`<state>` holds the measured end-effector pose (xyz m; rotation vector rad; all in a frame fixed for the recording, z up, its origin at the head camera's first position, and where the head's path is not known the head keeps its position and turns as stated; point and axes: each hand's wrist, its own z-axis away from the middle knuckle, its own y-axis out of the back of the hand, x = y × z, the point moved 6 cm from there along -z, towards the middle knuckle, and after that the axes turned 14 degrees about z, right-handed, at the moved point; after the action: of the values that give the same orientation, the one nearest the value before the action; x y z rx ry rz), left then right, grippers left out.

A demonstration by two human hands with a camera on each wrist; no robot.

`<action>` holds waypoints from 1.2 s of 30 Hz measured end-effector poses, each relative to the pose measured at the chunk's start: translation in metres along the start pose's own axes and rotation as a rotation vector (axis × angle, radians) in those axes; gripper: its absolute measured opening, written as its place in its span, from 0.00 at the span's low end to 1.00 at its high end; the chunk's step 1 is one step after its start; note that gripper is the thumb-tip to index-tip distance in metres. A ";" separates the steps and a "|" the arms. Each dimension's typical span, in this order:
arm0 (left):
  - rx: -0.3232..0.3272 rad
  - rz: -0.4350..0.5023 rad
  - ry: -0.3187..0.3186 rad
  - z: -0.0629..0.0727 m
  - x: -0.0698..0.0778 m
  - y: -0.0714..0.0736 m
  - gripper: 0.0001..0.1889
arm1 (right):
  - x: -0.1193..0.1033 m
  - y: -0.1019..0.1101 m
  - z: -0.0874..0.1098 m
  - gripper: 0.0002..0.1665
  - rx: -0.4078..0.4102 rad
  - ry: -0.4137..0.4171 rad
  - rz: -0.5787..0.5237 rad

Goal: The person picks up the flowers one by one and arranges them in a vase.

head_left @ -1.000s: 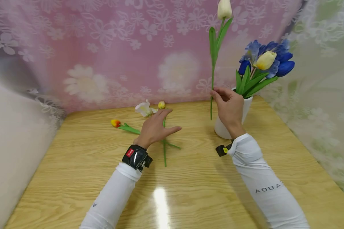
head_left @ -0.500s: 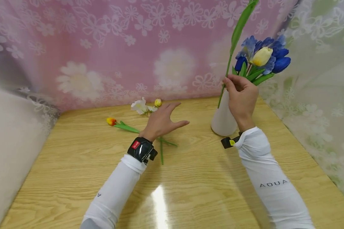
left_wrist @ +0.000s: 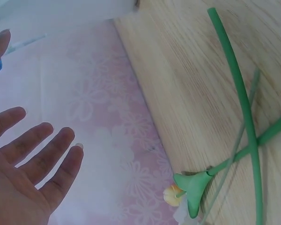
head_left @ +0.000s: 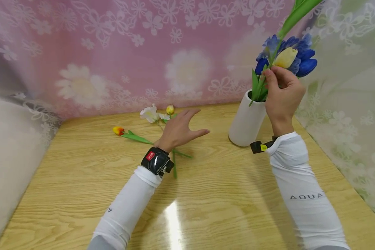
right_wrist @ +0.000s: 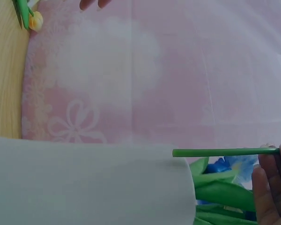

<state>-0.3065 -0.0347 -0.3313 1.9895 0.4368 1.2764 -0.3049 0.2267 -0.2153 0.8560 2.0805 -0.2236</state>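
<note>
My right hand [head_left: 284, 99] pinches the green stem of a white tulip [head_left: 295, 21] between thumb and fingertips. The bloom is beyond the top of the head view. In the right wrist view the cut end of the tulip's stem [right_wrist: 210, 152] lies across the rim of the white vase [right_wrist: 93, 183]. Blue flowers [head_left: 307, 66] and a cream tulip [head_left: 286, 58] stand in that vase, partly behind the hand. My left hand [head_left: 179, 129], fingers spread and holding nothing, hovers above crossed stems [left_wrist: 248, 117] on the table.
On the wooden table [head_left: 112, 184] lie an orange-red tulip [head_left: 118, 131], a white ruffled flower [head_left: 149, 114] and a yellow tulip [head_left: 170, 109]. A pink floral curtain [head_left: 128, 62] hangs along the back edge, and a pale one [head_left: 356, 104] on the right.
My right hand has carried the tulip right and up to the vase's mouth, tilting its top to the right. The left hand has shifted slightly right, still spread.
</note>
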 end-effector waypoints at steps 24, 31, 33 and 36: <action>-0.020 0.016 -0.018 0.002 0.002 -0.010 0.42 | 0.013 -0.007 -0.003 0.14 -0.062 -0.069 0.083; -0.010 0.027 -0.024 0.005 -0.002 -0.011 0.41 | 0.015 -0.009 0.004 0.17 -0.156 -0.058 0.264; -0.011 0.034 -0.023 0.007 -0.004 -0.012 0.41 | 0.015 -0.009 0.006 0.18 -0.196 -0.058 0.320; -0.016 0.043 -0.016 0.010 -0.007 -0.012 0.40 | 0.014 -0.009 0.008 0.21 -0.244 -0.045 0.410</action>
<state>-0.2994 -0.0348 -0.3468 2.0041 0.3769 1.2856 -0.3109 0.2237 -0.2326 1.0883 1.7969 0.2245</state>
